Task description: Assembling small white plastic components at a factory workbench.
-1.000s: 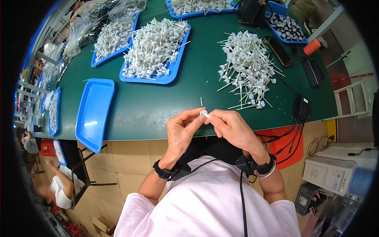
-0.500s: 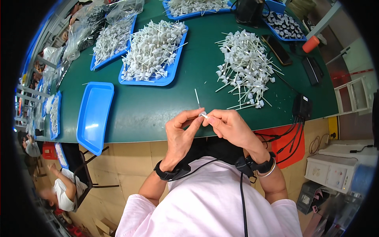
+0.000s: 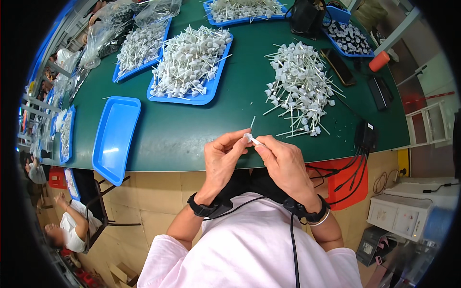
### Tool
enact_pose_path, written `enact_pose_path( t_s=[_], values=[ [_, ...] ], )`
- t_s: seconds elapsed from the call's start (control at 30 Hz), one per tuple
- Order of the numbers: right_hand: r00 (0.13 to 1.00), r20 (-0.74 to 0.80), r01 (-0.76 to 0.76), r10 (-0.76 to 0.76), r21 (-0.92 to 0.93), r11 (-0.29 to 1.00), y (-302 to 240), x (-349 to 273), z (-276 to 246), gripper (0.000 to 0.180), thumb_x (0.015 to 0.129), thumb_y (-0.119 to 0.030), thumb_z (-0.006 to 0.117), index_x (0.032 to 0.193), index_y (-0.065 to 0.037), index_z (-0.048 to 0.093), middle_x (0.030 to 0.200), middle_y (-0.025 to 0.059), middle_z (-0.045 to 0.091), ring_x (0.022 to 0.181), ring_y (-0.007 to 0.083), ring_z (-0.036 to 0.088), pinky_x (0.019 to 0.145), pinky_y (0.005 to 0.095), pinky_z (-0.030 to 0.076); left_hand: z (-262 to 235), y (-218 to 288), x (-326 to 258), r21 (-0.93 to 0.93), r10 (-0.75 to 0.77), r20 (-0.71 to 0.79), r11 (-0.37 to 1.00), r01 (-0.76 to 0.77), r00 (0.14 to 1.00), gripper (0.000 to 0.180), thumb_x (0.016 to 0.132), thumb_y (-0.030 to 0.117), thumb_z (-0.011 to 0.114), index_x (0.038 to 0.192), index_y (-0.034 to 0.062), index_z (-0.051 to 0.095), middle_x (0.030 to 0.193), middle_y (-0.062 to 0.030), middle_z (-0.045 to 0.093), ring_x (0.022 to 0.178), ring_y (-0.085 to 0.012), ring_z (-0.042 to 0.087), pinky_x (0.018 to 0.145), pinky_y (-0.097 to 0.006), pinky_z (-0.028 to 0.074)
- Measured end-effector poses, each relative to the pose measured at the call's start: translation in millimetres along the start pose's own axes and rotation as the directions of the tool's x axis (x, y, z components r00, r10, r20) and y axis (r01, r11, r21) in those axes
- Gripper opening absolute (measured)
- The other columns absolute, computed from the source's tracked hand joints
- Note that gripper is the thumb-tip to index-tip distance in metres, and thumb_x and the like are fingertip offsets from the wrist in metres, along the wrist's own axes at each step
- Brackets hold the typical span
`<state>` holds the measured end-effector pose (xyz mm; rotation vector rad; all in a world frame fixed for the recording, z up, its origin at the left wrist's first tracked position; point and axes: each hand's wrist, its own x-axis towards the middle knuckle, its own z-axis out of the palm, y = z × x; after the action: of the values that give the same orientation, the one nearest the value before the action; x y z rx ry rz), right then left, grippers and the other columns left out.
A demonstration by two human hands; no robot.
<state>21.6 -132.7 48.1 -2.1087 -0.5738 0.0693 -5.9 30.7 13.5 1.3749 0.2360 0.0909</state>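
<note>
Just over the table's near edge, my hands meet around a small white plastic piece with a thin tube. My left hand pinches its white head between thumb and fingers, while the tube sticks out beyond the fingertips. My right hand is closed on a short white stub that meets the head. How the two parts join is hidden by the fingers. Ahead and to the right lies a loose heap of similar white pieces on the green table.
An empty blue tray lies at left. Behind it, a blue tray is piled with white pieces; more filled trays stand farther back. A phone, a black box with cables and a red stool are at right. Another person sits lower left.
The tube beyond my fingers has swung from leaning left to leaning right. My right hand has turned slightly and lowered, and the white head shows more. The whole view has shifted a little.
</note>
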Motion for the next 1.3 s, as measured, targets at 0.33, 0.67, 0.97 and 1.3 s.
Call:
enact_pose_path(
  t_s=[0.33, 0.67, 0.97, 1.3],
  values=[
    [0.989, -0.098, 0.089, -0.109, -0.186, 0.979, -0.6, -1.3, 12.5, 0.012, 0.097, -0.015, 0.060, 0.100, -0.003, 0.058, 0.080, 0.0149, 0.064, 0.065, 0.0367, 0.064, 0.052, 0.0445, 0.049, 2.9, -6.6, -1.5, -0.011, 0.075, -0.045, 0.997, -0.076, 0.996, 0.018, 0.093, 0.004, 0.069, 0.109, -0.0026, 0.071, 0.094, -0.0073, 0.073, 0.084, -0.0109, 0.069, 0.072, -0.023, 0.056],
    [0.991, -0.055, 0.086, -0.123, -0.437, 0.895, -6.7, -3.1, 12.5, 0.011, 0.093, -0.011, 0.060, 0.100, -0.004, 0.057, 0.075, 0.0112, 0.061, 0.061, 0.0277, 0.067, 0.050, 0.0389, 0.052, 7.3, -8.1, -2.5, 0.012, 0.065, -0.078, 0.998, -0.064, 0.995, 0.018, 0.092, 0.001, 0.068, 0.109, -0.0044, 0.070, 0.094, -0.0083, 0.072, 0.080, -0.0102, 0.067, 0.070, -0.022, 0.055],
    [0.989, -0.043, 0.099, -0.138, -0.489, 0.867, -1.7, -3.0, 16.9, 0.011, 0.092, -0.008, 0.059, 0.101, -0.004, 0.056, 0.077, 0.0106, 0.061, 0.063, 0.0271, 0.068, 0.051, 0.0383, 0.053, 8.0, -12.6, -3.2, 0.084, 0.124, -0.087, 0.990, -0.116, 0.989, 0.019, 0.092, 0.003, 0.070, 0.109, -0.0028, 0.071, 0.093, -0.0071, 0.073, 0.086, -0.0106, 0.069, 0.075, -0.022, 0.054],
    [0.995, -0.094, 0.008, -0.011, -0.034, 0.999, 5.1, -1.3, 12.4, 0.010, 0.097, -0.010, 0.056, 0.092, -0.001, 0.056, 0.080, 0.0178, 0.064, 0.072, 0.0404, 0.063, 0.058, 0.0478, 0.047, 10.4, -9.4, -2.6, -0.032, 0.057, -0.086, 0.998, -0.060, 0.995, 0.017, 0.092, 0.004, 0.070, 0.108, -0.0014, 0.071, 0.095, -0.0075, 0.073, 0.086, -0.0124, 0.070, 0.073, -0.023, 0.054]
  ],
)
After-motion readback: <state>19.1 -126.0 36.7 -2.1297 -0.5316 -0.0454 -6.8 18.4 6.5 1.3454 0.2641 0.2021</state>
